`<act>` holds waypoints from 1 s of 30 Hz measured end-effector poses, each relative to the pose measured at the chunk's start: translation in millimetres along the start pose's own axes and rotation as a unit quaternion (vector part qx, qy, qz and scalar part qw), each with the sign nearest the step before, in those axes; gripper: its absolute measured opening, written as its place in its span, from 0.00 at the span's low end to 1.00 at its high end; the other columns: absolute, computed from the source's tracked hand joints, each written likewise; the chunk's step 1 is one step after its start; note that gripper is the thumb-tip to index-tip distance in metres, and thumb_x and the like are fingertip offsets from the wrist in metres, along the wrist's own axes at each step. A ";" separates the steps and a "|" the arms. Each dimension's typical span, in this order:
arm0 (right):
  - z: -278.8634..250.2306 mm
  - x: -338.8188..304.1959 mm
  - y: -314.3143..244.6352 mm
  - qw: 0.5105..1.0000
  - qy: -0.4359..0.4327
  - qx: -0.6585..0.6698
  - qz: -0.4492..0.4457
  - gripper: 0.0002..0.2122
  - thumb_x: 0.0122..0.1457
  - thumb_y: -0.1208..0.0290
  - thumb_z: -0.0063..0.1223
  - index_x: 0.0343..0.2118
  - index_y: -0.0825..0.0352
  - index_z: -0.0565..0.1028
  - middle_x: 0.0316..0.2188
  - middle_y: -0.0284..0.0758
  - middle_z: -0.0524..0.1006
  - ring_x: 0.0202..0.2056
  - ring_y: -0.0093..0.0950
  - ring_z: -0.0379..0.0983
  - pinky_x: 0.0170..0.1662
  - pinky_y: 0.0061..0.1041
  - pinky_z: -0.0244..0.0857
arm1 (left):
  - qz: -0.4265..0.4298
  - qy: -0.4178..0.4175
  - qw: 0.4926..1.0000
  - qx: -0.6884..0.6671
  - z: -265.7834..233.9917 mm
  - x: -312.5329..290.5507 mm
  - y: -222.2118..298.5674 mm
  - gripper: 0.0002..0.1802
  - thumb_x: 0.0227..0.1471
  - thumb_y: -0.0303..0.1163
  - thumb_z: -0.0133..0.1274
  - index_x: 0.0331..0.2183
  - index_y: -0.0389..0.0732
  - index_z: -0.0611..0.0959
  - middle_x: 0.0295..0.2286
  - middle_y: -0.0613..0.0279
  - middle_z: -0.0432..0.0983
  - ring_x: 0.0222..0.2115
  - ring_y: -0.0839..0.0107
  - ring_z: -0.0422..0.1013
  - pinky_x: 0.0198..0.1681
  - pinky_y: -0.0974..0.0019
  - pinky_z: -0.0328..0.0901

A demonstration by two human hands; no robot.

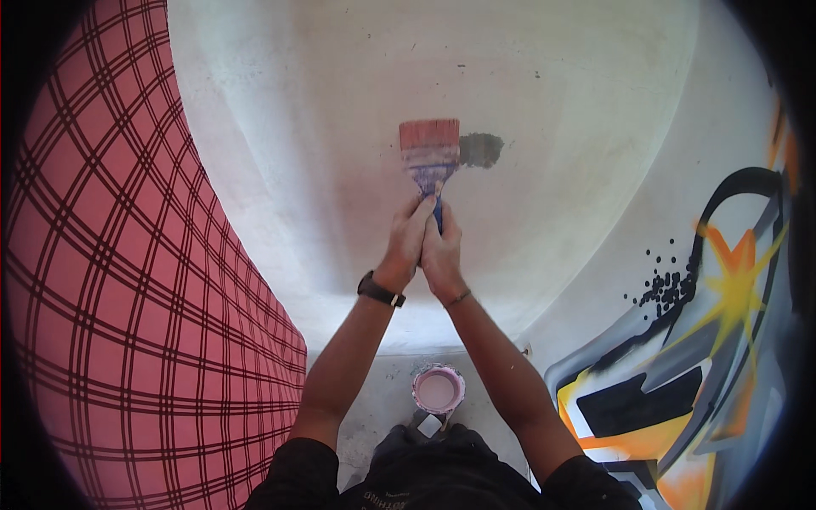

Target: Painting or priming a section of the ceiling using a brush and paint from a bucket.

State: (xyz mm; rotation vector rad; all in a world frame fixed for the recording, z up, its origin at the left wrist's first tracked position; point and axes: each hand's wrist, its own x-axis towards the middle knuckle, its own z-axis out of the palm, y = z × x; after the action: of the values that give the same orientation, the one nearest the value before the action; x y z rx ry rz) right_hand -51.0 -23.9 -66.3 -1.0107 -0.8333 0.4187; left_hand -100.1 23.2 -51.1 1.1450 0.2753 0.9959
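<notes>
Blue-handled brush [431,157] clamped between left hand [409,240], right hand [440,252] fingers (bristles above).

One paintbrush [430,157], one open paint can [439,391], one wristwatch [380,290], one thin bracelet [458,297], two hands.

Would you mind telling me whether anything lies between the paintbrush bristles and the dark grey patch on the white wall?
Nothing visible does: the paintbrush, held in both the left hand and right hand, has its bristles right beside the dark patch.
</notes>
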 end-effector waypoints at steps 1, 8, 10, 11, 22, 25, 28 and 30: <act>-0.9 -8.2 7.2 1.000 -0.006 0.004 0.001 0.11 0.65 0.72 0.41 0.46 0.71 0.70 0.33 0.34 0.75 0.37 0.20 0.69 0.40 0.21 0.65 | -0.013 0.027 1.000 -0.006 -3.2 -7.1 -5.4 0.14 0.61 0.34 0.46 0.42 0.36 0.79 0.32 0.70 0.72 0.34 0.82 0.66 0.38 0.76 0.62; -28.4 -55.1 63.3 0.984 0.011 0.070 0.161 0.11 0.66 0.71 0.41 0.48 0.69 0.69 0.37 0.34 0.73 0.39 0.20 0.68 0.41 0.20 0.65 | -0.121 0.082 0.989 -0.020 -32.3 -44.2 -75.4 0.12 0.61 0.34 0.45 0.40 0.38 0.78 0.31 0.71 0.71 0.32 0.81 0.65 0.37 0.75 0.61; -30.0 -72.8 79.8 0.980 0.024 0.066 0.187 0.11 0.66 0.71 0.41 0.48 0.69 0.69 0.37 0.34 0.73 0.39 0.20 0.68 0.41 0.20 0.65 | -0.148 0.082 0.985 -0.030 -48.5 -54.4 -92.5 0.12 0.61 0.35 0.45 0.40 0.39 0.79 0.30 0.71 0.71 0.31 0.81 0.65 0.36 0.75 0.62; -32.4 -78.9 88.0 0.981 0.042 0.038 0.188 0.11 0.66 0.71 0.41 0.48 0.69 0.69 0.36 0.33 0.73 0.38 0.20 0.69 0.39 0.20 0.66 | -0.169 0.079 0.982 -0.043 -49.3 -58.0 -98.3 0.12 0.61 0.35 0.46 0.40 0.39 0.79 0.29 0.70 0.71 0.31 0.81 0.66 0.35 0.75 0.62; -29.2 -29.1 -33.9 0.947 -0.029 0.146 0.287 0.04 0.65 0.70 0.41 0.34 0.62 0.67 0.18 0.22 0.62 0.12 0.11 0.52 0.12 0.14 0.41 | -0.160 0.042 0.986 -0.024 -1.9 -34.0 -18.9 0.13 0.57 0.38 0.50 0.23 0.45 0.77 0.16 0.75 0.64 0.16 0.86 0.58 0.17 0.77 0.52; -30.9 -17.0 -49.8 0.953 -0.046 0.168 0.247 0.06 0.65 0.70 0.40 0.31 0.62 0.67 0.18 0.23 0.63 0.11 0.10 0.51 0.12 0.15 0.40 | -0.158 0.003 0.987 -0.035 7.8 -20.0 -2.5 0.12 0.57 0.38 0.49 0.23 0.46 0.76 0.16 0.76 0.63 0.15 0.85 0.57 0.17 0.76 0.51; -30.6 -13.9 -66.5 0.960 -0.045 0.158 0.227 0.06 0.65 0.69 0.40 0.32 0.62 0.67 0.18 0.23 0.63 0.11 0.10 0.51 0.13 0.15 0.41 | -0.151 -0.002 0.989 -0.006 18.9 -17.2 13.1 0.12 0.57 0.38 0.49 0.23 0.45 0.77 0.15 0.76 0.63 0.15 0.85 0.57 0.17 0.76 0.51; -27.0 -11.7 -77.6 0.967 -0.044 0.141 0.207 0.06 0.66 0.69 0.40 0.33 0.62 0.67 0.18 0.22 0.63 0.12 0.10 0.51 0.13 0.14 0.41 | -0.132 -0.012 0.991 -0.003 28.3 -12.0 23.3 0.12 0.57 0.38 0.48 0.24 0.45 0.77 0.15 0.76 0.63 0.15 0.86 0.57 0.17 0.76 0.51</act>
State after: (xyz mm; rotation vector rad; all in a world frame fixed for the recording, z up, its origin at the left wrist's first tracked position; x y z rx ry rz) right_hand -42.2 -85.1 -11.0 -0.9000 -0.6147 0.9189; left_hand -100.7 -2.6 -22.4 1.0832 0.3942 0.7499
